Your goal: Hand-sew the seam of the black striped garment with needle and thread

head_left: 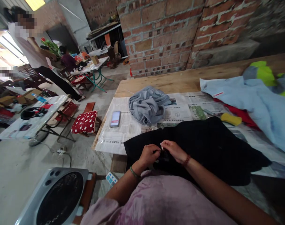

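A black garment lies spread along the near side of the table, and part of it hangs toward my lap. My left hand is closed on its cloth near the left end, fingers curled and thumb against them. Just to the right, my right hand makes a pinch over the same garment. A tiny shiny thing shows at its fingertips, too small to name. The two hands are close together but apart. Dark cloth between them hides the detail of what they work on.
Newspaper covers the wooden table. On it are a crumpled grey cloth, a phone, a yellow sponge and a light blue garment. A fan stands low at left; a person stands farther back.
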`<state>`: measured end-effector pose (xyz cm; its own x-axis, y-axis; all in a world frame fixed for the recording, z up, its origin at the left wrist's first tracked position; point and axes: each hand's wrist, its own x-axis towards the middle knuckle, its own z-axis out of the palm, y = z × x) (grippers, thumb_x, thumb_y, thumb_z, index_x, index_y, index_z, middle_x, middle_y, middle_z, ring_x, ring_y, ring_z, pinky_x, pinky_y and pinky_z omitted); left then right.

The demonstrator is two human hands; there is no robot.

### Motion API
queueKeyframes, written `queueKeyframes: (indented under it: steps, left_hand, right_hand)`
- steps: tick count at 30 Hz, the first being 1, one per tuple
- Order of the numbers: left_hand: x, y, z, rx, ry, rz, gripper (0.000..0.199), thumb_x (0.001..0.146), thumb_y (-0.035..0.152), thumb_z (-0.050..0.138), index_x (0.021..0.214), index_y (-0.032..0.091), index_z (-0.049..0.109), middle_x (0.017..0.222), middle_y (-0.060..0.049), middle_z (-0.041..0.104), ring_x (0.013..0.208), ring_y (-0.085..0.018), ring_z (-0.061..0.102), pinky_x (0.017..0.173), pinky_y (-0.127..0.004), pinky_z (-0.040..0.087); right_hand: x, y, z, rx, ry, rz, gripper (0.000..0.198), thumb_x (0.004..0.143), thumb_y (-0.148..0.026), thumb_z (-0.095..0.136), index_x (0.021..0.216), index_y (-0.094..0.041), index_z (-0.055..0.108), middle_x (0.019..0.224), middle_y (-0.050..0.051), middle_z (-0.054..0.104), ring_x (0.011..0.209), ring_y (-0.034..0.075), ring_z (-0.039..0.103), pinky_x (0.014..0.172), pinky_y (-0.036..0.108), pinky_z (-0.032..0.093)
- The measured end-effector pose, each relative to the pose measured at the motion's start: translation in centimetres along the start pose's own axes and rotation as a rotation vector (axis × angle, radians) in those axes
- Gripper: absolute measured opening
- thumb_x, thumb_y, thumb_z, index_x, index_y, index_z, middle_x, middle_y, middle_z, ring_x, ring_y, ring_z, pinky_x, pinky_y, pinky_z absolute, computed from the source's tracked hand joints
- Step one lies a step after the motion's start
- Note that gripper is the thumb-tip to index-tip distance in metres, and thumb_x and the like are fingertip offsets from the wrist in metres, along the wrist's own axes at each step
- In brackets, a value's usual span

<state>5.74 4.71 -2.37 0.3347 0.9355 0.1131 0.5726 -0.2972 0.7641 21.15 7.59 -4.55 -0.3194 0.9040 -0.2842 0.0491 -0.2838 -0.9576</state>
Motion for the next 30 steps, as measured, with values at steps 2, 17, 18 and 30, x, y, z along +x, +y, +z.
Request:
queueKeyframes:
  steps: [2,17,18,30]
  left_hand:
    - [-0.1,0.0,0.1,0.001,0.007,-0.016,0.018,0.073,0.01,0.051,0.075,0.018,0.068,0.076,-0.001,0.067,0.073,-0.011,0.061,0.071,-0.02,0.046]
    - [-0.1,-1.1,0.3,0.013,-0.098,0.138,0.017,0.077,0.012,0.051,0.074,0.018,0.068,0.08,-0.002,0.068,0.08,-0.012,0.061,0.077,-0.022,0.045]
    - [-0.2,-1.1,0.3,0.0,-0.094,0.123,0.018,0.076,0.011,0.051,0.074,0.018,0.068,0.079,-0.002,0.068,0.079,-0.012,0.061,0.077,-0.022,0.046]
    - [-0.4,-0.4,1.1,-0.047,0.114,0.074,0.012,0.073,0.012,0.057,0.069,0.017,0.068,0.075,-0.002,0.067,0.074,-0.012,0.059,0.074,-0.023,0.045]
  right_hand:
    - [0.0,0.0,0.0,0.008,-0.007,-0.002,0.031,0.066,-0.048,0.056,0.059,-0.017,0.051,0.054,-0.003,0.047,0.052,0.009,0.04,0.053,0.024,0.032]
    - [-0.7,0.3,-0.4,0.133,-0.032,0.073,0.026,0.06,-0.04,0.065,0.066,-0.016,0.059,0.057,-0.003,0.055,0.048,0.008,0.044,0.049,0.023,0.034]
    - [-0.8,0.2,-0.4,0.143,-0.034,0.079,0.026,0.059,-0.039,0.066,0.069,-0.016,0.061,0.058,-0.002,0.055,0.049,0.008,0.045,0.049,0.023,0.034]
    - [-0.6,-0.1,-0.3,0.22,0.021,0.076,0.023,0.056,-0.034,0.067,0.066,-0.015,0.058,0.056,-0.003,0.055,0.047,0.006,0.042,0.048,0.022,0.03]
